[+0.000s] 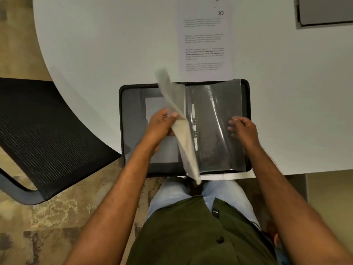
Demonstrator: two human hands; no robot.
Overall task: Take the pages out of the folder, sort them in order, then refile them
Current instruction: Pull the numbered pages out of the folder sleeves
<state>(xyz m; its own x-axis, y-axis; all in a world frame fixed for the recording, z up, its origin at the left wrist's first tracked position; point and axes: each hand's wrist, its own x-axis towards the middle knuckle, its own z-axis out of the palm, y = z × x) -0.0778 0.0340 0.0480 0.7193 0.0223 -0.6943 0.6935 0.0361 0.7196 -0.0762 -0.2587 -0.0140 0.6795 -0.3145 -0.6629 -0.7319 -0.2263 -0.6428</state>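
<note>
One pale bench (pixel 99 54), rounded at its left corner, filling the upper part of the view. One black mesh chair (pixel 47 134) to the left, partly tucked against the bench edge, above a mottled brown floor (pixel 57 222). One black folder (pixel 129 115) lying open at the near edge of the bench, directly ahead of the person, its zipped border showing round both halves; clear plastic sleeves (pixel 215 131) spread glossy over the right half, count impossible to tell. One loose printed page (pixel 205 39) flat on the bench just beyond the folder's far edge, touching or nearly touching it, marked with a handwritten "10" near the top right corner; four blocks of small print below, too blurred to read, the third block partly in bold. One further sheet or sleeve (pixel 183 134), blurred with motion, raised on edge along the folder's spine and tilted leftward. One grey recessed panel (pixel 324 12) set into the bench at the top right. Two hands: left hand (pixel 160 127) over the left half of the folder, thumb and fingers pinching the raised sheet near its middle; right hand (pixel 242 127) over the right half, fingers loosely curled, fingertips at the surface of the clear sleeves, no firm grip visible. One white edge of paper (pixel 229 175) peeking out below the folder's near right border. One small dark tag (pixel 215 212) on the green shirt, lettering apparently "aus" but too small for certainty. One dark button (pixel 219 239) lower on the shirt.
</note>
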